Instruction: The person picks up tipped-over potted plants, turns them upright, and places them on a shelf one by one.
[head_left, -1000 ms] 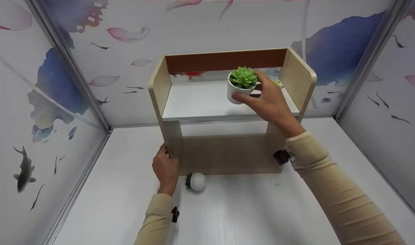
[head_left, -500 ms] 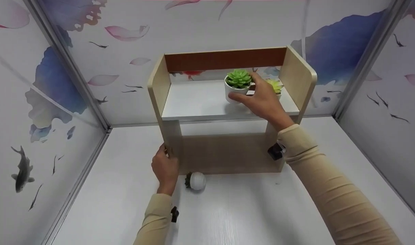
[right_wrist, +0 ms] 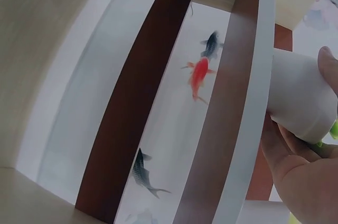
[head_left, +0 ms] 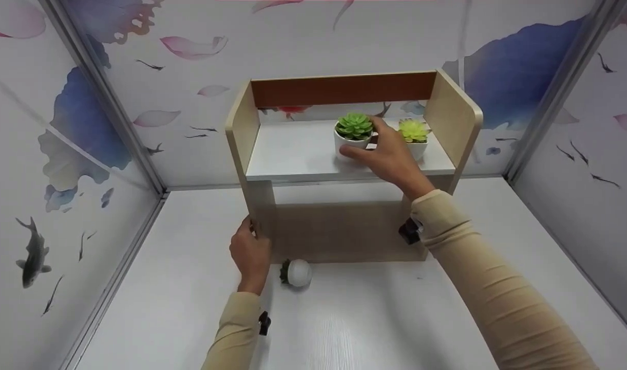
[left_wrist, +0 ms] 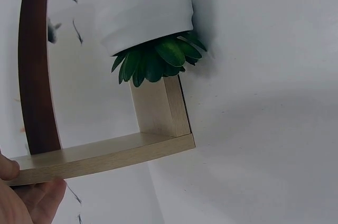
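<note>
My right hand (head_left: 390, 156) holds a green succulent in a white pot (head_left: 354, 128), thumb in front and fingers around the far side. The pot is upright at the upper board of a small wooden shelf (head_left: 292, 149); in the right wrist view the white pot (right_wrist: 301, 92) meets the board, or nearly so. My left hand (head_left: 250, 254) pinches the shelf's left side panel (left_wrist: 105, 163), with the thumb on one face and fingers on the other. A second potted succulent (head_left: 297, 273) lies on its side near that hand, its dark green leaves pointing left.
A yellow-green potted succulent (head_left: 414, 132) stands on the upper board, right of the held pot and partly behind the right hand. The shelf stands on a white table (head_left: 344, 318). Printed wall panels (head_left: 344, 46) enclose the back and sides.
My right hand has moved left and down with the green succulent, bringing it to the upper board. The yellow-green succulent has come into fuller view. My left hand keeps its place.
</note>
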A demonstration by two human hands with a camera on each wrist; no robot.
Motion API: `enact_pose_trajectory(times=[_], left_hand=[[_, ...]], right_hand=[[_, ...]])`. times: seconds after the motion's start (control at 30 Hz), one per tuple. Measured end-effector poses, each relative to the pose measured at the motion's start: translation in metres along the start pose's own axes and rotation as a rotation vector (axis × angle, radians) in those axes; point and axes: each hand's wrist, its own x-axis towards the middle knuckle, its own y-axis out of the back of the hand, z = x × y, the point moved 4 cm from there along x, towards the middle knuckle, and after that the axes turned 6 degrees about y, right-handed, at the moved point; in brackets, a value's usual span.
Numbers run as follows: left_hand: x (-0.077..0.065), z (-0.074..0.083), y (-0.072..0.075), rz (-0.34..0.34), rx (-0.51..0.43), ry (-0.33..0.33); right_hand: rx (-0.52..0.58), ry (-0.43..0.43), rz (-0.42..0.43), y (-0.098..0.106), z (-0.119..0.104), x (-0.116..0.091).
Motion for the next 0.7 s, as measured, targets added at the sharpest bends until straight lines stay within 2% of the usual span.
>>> enact_pose_trajectory(times=[0.3,0.7], left_hand=[[0.000,-0.001,-0.001,0.005,-0.014,-0.003],[-0.001,-0.004,-0.001,0.002,-0.016,0.004]], right_hand=[[0.000,-0.036,-0.017,-0.004,0.005,0.001],[0.023,-0.030,0.008,-0.011,0.014,0.000]])
